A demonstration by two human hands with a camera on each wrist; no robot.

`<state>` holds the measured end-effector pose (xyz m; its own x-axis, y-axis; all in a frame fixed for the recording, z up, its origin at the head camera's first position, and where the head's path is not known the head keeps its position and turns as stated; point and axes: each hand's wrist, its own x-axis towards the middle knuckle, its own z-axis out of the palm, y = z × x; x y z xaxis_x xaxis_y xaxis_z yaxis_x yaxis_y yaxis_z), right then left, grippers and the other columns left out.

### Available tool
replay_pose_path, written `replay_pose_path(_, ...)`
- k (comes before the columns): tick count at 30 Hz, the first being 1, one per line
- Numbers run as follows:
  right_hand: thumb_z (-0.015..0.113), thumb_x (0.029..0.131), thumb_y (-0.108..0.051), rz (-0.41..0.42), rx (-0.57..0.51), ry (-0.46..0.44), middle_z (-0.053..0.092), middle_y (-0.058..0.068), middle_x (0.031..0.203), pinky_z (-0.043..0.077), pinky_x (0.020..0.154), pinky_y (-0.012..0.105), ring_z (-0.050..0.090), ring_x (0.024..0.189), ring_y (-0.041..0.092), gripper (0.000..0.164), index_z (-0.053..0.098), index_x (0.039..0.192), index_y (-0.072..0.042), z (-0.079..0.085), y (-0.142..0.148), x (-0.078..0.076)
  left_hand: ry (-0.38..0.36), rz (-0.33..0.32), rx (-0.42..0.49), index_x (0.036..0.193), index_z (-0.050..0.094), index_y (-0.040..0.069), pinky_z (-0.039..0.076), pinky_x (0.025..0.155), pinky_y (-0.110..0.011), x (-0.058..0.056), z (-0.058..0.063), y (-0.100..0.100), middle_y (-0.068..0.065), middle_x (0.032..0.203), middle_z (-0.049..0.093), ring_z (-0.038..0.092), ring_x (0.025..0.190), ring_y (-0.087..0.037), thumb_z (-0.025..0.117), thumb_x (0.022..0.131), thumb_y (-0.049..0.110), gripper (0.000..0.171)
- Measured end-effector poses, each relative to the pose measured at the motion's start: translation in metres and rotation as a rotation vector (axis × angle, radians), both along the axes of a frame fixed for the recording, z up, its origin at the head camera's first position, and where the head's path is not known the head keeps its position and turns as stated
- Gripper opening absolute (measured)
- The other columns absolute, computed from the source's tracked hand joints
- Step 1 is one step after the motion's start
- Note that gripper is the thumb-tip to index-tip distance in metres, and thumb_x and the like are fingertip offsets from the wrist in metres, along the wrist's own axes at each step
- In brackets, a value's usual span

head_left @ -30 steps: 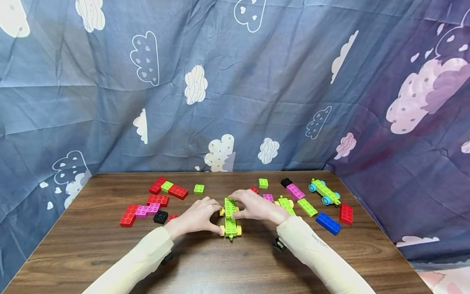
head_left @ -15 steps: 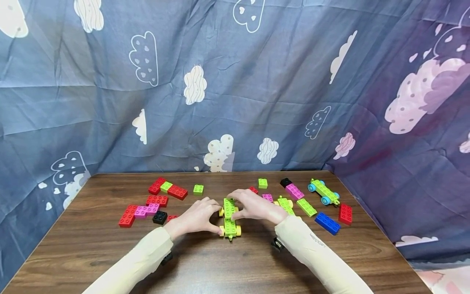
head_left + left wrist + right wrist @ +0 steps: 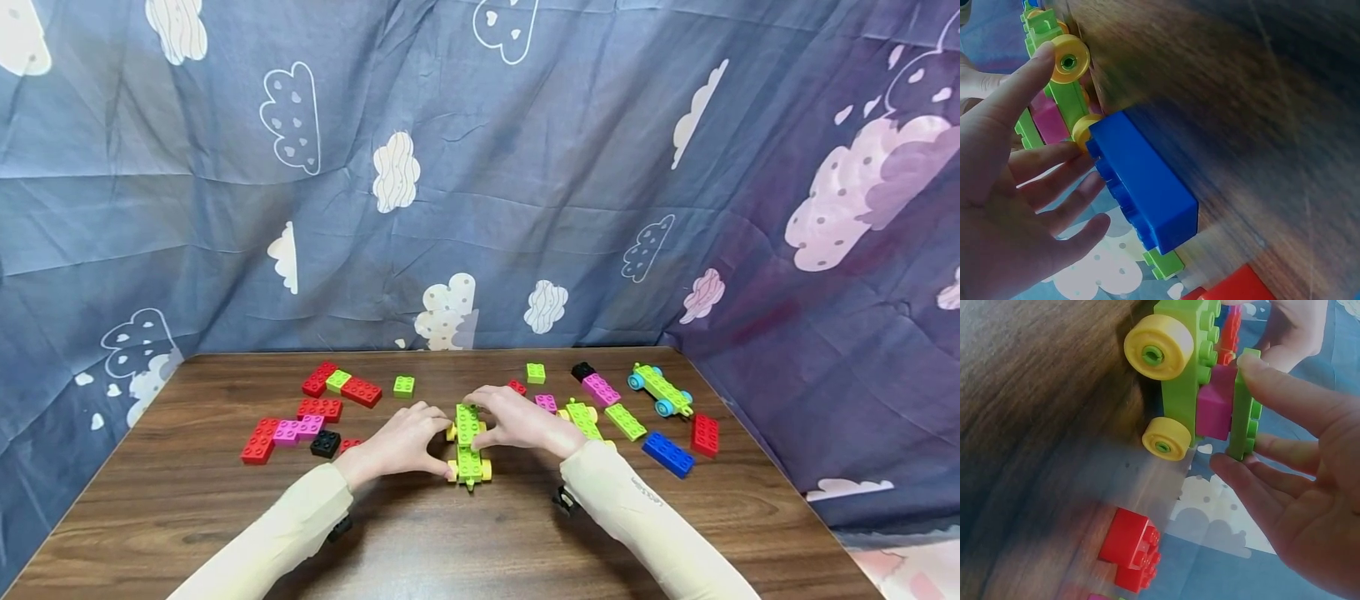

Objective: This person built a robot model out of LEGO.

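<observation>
Two hands work on one toy assembly from opposite sides. The right hand pinches a lime plate end to end, thumb at the near end and fingertips at the far end. The governing relation is vertical: directly below this grip, the plate touches a magenta brick, which stands on the studs of a wheeled base. Plate and base share a long axis, running away from the person, with the plate over the base's far part. Whether the plate is fully seated cannot be told. The right hand is the nearer to the plate; the left hand appears to steady the base from its left side, thumb on one of the yellow wheels, index finger at the other.

Just beyond the left fingers lies a blue brick, an oblong block of smooth plastic with round studs. Farther left are a black brick and a red brick, both studded. To the right, a second lime base is partly hidden by the right forearm; a blue-wheeled base stands farther out. Dark, streaked wood grain marks the table; behind hangs a creased, cloud-printed cloth.
</observation>
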<state>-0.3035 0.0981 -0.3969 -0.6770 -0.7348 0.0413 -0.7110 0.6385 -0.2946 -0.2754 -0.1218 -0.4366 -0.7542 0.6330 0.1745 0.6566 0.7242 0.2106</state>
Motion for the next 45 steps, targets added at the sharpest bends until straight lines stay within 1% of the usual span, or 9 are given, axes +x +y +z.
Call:
replay_pose_path(9,0.079,0.084,-0.031,-0.006,0.0,-0.03,0.063,0.015,0.13,0.052,0.098,0.042,0.063,0.114,0.026,0.06,0.06,0.131,0.0,-0.002,0.002,-0.001,0.01,0.0,-0.022,0.118,0.069,0.0,0.05,0.087,-0.044,0.001,0.001,0.0,-0.012,0.118,0.068,0.058,0.106,-0.026,0.082,0.073,0.05,0.069)
replay_pose_path(16,0.08,0.083,-0.03,-0.015,-0.028,-0.039,0.061,0.016,0.129,0.053,0.095,0.042,0.064,0.11,0.028,0.06,0.059,0.131,0.001,-0.004,0.003,-0.001,0.0,0.007,-0.012,0.117,0.069,0.0,0.05,0.087,-0.045,0.002,0.003,0.001,-0.012,0.118,0.068,0.058,0.106,-0.026,0.083,0.072,0.049,0.068)
replay_pose_path(20,0.08,0.083,-0.03,-0.021,-0.043,-0.041,0.062,0.016,0.129,0.053,0.095,0.042,0.063,0.112,0.028,0.061,0.059,0.131,0.001,-0.005,0.004,-0.001,-0.007,0.009,-0.003,0.118,0.069,0.0,0.049,0.088,-0.045,0.002,0.002,0.001,-0.012,0.118,0.068,0.058,0.107,-0.026,0.083,0.072,0.049,0.069)
replay_pose_path(24,0.08,0.083,-0.031,-0.033,-0.065,-0.066,0.062,0.014,0.13,0.052,0.098,0.042,0.062,0.116,0.028,0.06,0.059,0.131,-0.002,-0.006,0.005,-0.002,0.003,0.006,-0.007,0.118,0.068,0.0,0.05,0.087,-0.044,0.001,0.003,0.001,-0.012,0.118,0.068,0.058,0.106,-0.026,0.083,0.072,0.05,0.069)
replay_pose_path(27,0.079,0.084,-0.031,-0.022,-0.075,-0.069,0.062,0.013,0.131,0.051,0.1,0.043,0.061,0.119,0.027,0.06,0.059,0.132,-0.003,-0.007,0.006,-0.001,0.017,0.002,-0.007,0.118,0.069,0.0,0.05,0.086,-0.044,0.001,0.002,0.001,-0.012,0.117,0.069,0.058,0.105,-0.026,0.083,0.072,0.049,0.068)
replay_pose_path(30,0.078,0.085,-0.033,-0.01,-0.074,-0.052,0.062,0.013,0.132,0.05,0.102,0.044,0.06,0.121,0.027,0.061,0.058,0.133,-0.002,-0.007,0.009,-0.001,0.027,-0.003,-0.006,0.117,0.069,0.0,0.05,0.084,-0.043,0.002,0.001,0.001,-0.012,0.115,0.069,0.059,0.103,-0.026,0.084,0.072,0.048,0.068)
replay_pose_path(35,0.075,0.087,-0.034,-0.019,-0.075,-0.038,0.063,0.013,0.131,0.049,0.103,0.044,0.06,0.122,0.027,0.059,0.059,0.133,-0.001,-0.01,0.014,-0.001,0.036,-0.005,-0.016,0.117,0.069,0.0,0.05,0.083,-0.042,0.003,0.001,0.001,-0.01,0.115,0.069,0.059,0.103,-0.025,0.084,0.072,0.049,0.068)
replay_pose_path(39,0.075,0.088,-0.032,-0.017,-0.089,-0.061,0.064,0.015,0.13,0.05,0.102,0.045,0.062,0.119,0.03,0.056,0.059,0.131,0.0,-0.009,0.014,-0.002,0.024,0.004,-0.029,0.117,0.069,0.0,0.05,0.084,-0.042,0.002,0.002,0.001,-0.011,0.116,0.069,0.058,0.104,-0.025,0.084,0.072,0.049,0.069)
replay_pose_path(45,0.077,0.086,-0.032,-0.001,-0.082,-0.026,0.066,0.016,0.125,0.053,0.097,0.043,0.064,0.112,0.03,0.057,0.06,0.128,0.002,-0.008,0.012,-0.003,-0.008,0.014,-0.024,0.118,0.068,0.0,0.05,0.088,-0.045,0.002,0.003,0.002,-0.012,0.118,0.068,0.058,0.106,-0.026,0.084,0.072,0.049,0.069)
